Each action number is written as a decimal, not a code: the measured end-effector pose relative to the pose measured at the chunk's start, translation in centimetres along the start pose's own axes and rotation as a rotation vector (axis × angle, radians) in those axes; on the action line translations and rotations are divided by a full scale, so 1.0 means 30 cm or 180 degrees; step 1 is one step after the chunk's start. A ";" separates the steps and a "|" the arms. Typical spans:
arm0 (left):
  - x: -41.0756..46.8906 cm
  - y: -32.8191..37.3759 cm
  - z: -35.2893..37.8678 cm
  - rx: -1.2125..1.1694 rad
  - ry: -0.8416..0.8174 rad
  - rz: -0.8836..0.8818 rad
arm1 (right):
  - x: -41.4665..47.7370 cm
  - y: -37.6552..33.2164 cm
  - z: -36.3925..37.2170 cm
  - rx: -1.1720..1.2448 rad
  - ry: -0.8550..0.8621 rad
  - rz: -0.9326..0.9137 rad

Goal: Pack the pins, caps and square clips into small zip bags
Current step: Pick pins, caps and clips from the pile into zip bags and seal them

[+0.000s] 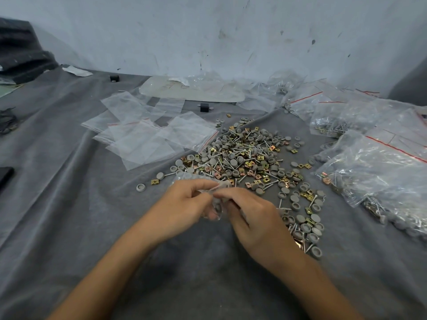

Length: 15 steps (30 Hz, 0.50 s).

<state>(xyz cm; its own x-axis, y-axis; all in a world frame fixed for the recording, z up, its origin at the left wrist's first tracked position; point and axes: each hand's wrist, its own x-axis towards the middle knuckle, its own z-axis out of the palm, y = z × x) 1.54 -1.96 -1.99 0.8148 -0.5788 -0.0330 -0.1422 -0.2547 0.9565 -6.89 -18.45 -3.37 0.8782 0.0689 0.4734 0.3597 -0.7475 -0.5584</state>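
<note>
In the head view, my left grip (182,204) and right grip (254,218) meet just above the grey-clothed counter (69,204). Both have their fingers curled, pinching one crumpled clear zip bag (217,211) between them; I cannot tell what is inside it. Just beyond them lies the loose heap of pins, caps and square clips (249,158), trailing down beside the right grip. Flat empty bags (147,137) lie left of the heap, and filled bags (381,172) are piled to its right.

Left hand (182,205), right hand (255,219), forearms (111,270) apparently bare
</note>
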 end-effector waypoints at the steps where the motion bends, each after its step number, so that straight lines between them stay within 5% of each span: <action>1: -0.002 0.006 -0.002 -0.0020 0.0015 -0.0013 | 0.006 -0.002 -0.010 0.0031 0.0062 0.0019; 15: -0.019 0.027 -0.015 0.0147 0.0020 -0.0195 | 0.003 0.175 -0.247 -0.1440 -0.0227 0.2089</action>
<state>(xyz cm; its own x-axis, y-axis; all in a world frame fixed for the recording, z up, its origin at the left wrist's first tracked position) 1.21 -1.50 -1.06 0.8262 -0.5562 -0.0890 -0.1178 -0.3251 0.9383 -7.26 -27.28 -1.21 0.8897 -0.4474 0.0907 -0.3869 -0.8445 -0.3702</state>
